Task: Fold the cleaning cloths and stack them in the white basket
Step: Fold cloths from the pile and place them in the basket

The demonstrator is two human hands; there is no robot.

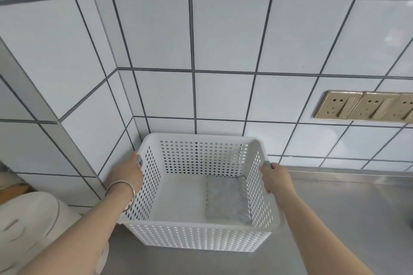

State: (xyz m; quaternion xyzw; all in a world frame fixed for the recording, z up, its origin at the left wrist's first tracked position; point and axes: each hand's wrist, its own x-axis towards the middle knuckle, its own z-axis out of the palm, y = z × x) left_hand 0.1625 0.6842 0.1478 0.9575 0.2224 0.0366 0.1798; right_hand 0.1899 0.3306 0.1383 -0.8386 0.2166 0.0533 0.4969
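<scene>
Counter point(335, 219) is a brushed stainless steel top running up to the tiled wall point(223, 40) at the back and left. Sitting right on it is the white basket point(199, 236), pushed toward the corner. Just left of it there's a whitish rounded appliance point(29, 219), can't tell what exactly.

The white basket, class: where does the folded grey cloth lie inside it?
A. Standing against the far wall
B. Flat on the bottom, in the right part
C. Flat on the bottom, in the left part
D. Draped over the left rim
B: the folded grey cloth lies flat on the floor of the white basket, close to the right wall, where the right hand grips the rim.
</scene>
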